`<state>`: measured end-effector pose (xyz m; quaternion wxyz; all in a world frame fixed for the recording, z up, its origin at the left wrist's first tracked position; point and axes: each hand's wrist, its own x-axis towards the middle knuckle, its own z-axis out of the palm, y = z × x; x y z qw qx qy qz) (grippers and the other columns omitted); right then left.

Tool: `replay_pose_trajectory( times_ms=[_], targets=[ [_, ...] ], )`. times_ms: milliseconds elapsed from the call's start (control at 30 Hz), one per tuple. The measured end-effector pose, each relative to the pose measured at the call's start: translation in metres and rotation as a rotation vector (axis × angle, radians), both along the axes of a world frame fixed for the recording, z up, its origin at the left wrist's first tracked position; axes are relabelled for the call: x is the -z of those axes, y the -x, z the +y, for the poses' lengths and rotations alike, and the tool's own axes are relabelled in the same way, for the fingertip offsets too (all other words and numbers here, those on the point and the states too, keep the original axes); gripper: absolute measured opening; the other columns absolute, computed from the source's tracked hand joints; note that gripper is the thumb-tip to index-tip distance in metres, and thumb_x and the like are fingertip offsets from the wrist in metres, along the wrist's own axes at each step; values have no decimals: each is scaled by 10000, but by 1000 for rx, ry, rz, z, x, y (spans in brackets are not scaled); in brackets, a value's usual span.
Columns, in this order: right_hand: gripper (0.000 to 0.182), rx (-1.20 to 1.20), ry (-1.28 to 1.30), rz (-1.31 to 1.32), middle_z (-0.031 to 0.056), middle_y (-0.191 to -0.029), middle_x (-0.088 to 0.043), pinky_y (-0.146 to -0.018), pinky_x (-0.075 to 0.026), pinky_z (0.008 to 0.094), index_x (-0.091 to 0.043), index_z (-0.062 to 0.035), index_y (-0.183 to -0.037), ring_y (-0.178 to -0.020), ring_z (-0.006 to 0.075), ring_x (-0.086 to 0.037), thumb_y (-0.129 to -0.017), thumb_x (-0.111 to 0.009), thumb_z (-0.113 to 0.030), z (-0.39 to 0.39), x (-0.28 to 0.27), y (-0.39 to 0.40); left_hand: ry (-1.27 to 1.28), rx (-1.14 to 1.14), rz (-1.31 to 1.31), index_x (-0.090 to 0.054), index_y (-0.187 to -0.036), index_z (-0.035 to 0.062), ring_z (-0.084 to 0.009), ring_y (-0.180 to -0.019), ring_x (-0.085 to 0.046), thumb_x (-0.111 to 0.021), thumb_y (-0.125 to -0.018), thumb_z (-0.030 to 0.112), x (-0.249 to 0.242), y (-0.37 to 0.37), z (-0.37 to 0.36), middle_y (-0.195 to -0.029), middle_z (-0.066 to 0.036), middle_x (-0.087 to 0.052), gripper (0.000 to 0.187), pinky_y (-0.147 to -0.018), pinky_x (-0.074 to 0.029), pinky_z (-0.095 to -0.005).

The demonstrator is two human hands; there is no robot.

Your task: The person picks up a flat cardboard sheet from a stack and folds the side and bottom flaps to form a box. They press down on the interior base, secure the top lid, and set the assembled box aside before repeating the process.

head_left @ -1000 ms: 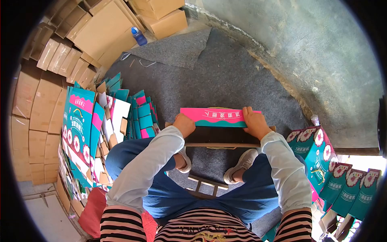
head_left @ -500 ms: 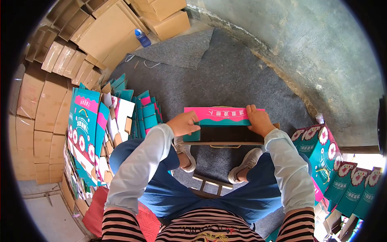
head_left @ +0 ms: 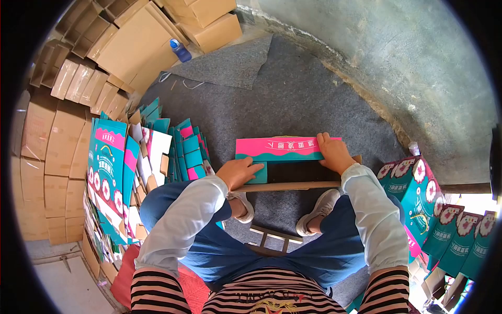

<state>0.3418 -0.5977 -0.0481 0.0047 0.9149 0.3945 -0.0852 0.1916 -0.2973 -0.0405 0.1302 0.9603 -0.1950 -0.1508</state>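
A pink and teal cardboard box (head_left: 285, 149) stands between my feet, its dark inside showing and a brown flap edge nearest me. My left hand (head_left: 239, 172) lies at the box's left end, its fingers pressed on a small teal flap (head_left: 257, 171) that is folded inward. At the right end, my right hand (head_left: 333, 153) grips the pink and teal panel, fingertips over the far edge and thumb on the near side.
Flattened printed cartons (head_left: 110, 172) lean in a stack at left, beside piled brown boxes (head_left: 57, 141). Finished-looking teal boxes (head_left: 415, 188) stand at right. A blue bottle (head_left: 181, 51) is on the floor near a grey wall (head_left: 387, 63). A low wooden frame (head_left: 275, 236) lies between my legs.
My left hand has moved slightly right and flattened over the teal end flap, which now lies further inward. My right hand keeps its hold and has shifted slightly.
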Motion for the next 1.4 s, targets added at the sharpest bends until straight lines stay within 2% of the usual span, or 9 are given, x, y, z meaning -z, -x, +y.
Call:
replay_pose_trajectory(
  times_ms=[367, 567, 667, 767, 867, 1000, 1100, 1200, 1400],
  targets=[
    [710, 21, 8, 34, 142, -1062, -506, -664, -549, 394, -436, -12, -1135, -814, 311, -646, -578, -837, -192, 1, -1, 0, 34, -65, 27, -538, -1261, 192, -312, -886, -590, -651, -828, 216, 6, 0, 2, -966, -118, -519, 448, -756, -501, -413],
    [421, 51, -196, -186, 156, -1015, -569, -653, -530, 396, -529, -39, -1026, -793, 328, -646, -730, -734, -258, -28, -57, -3, 128, -109, 50, -549, -1227, 191, -325, -911, -579, -676, -803, 185, 4, -2, 5, -965, -126, -525, 442, -763, -489, -425],
    [286, 391, -113, 88, 134, -878, -623, -621, -519, 370, -560, -41, -951, -727, 285, -653, -821, -646, -281, -75, -65, -14, 128, -117, 63, -537, -1237, 191, -331, -923, -574, -676, -804, 188, 6, -2, 7, -978, -129, -523, 455, -773, -486, -428],
    [233, 703, -511, 966, 97, -771, -627, -607, -505, 345, -572, -34, -930, -671, 209, -639, -862, -594, -256, -80, -71, -16, 119, -94, 59, -524, -1246, 189, -336, -926, -572, -676, -805, 196, 3, -3, 6, -989, -135, -518, 466, -777, -484, -430],
    [210, 541, -592, 1082, 76, -787, -624, -594, -491, 321, -591, -38, -957, -661, 153, -618, -868, -580, -227, -64, -48, 1, 97, -92, 79, -515, -1249, 185, -335, -946, -574, -672, -811, 211, -3, -2, 5, -1012, -138, -518, 466, -795, -484, -433],
    [231, 198, -323, 890, 97, -837, -642, -683, -497, 349, -612, -58, -1047, -740, 201, -639, -860, -562, -186, -50, -27, 6, 82, -97, 99, -508, -1248, 182, -328, -991, -578, -664, -820, 237, -6, -1, 3, -1053, -137, -523, 459, -834, -485, -434],
    [229, 127, -264, 835, 58, -826, -629, -682, -480, 313, -611, -27, -1049, -740, 147, -608, -862, -556, -147, -50, -25, 6, 108, -89, 59, -512, -1246, 172, -331, -948, -573, -683, -803, 220, -3, -1, 3, -999, -137, -511, 477, -803, -480, -428],
    [208, 50, -302, 737, 64, -793, -636, -673, -476, 333, -625, -52, -1018, -725, 166, -614, -852, -567, -164, -51, -18, 6, 116, -91, 46, -512, -1245, 169, -332, -930, -569, -693, -794, 212, 0, 0, 3, -974, -136, -506, 488, -789, -477, -421],
    [164, 93, -110, 572, 106, -734, -640, -649, -463, 408, -616, -87, -869, -715, 286, -619, -828, -628, -245, -44, -12, 15, 104, -83, 44, -510, -1241, 171, -332, -936, -572, -697, -789, 213, 2, -1, 2, -985, -135, -509, 491, -793, -478, -424]
  ],
)
